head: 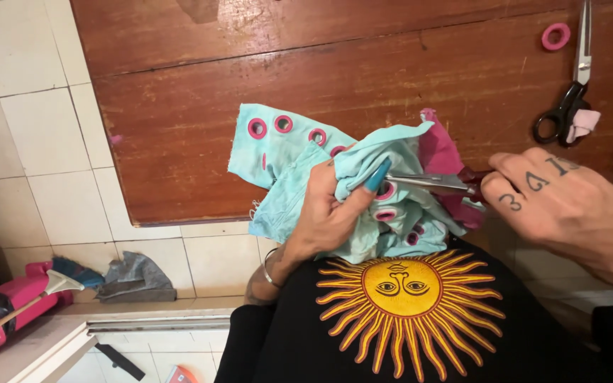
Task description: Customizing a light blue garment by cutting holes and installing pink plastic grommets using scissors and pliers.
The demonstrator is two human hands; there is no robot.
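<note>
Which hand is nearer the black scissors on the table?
Right. The right hand sits just below the black scissors, working a tool at the cloth. The left hand grips the cloth, much farther left.

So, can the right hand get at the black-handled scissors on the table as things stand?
Probably not at once: the right hand already grips red-handled scissors at the cloth. The table between it and the black-handled scissors lies bare, though.

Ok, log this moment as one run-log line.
left hand: grips blue cloth with pink eyelets | right hand: holds pliers at the cloth | table: black scissors, pink ring
</note>
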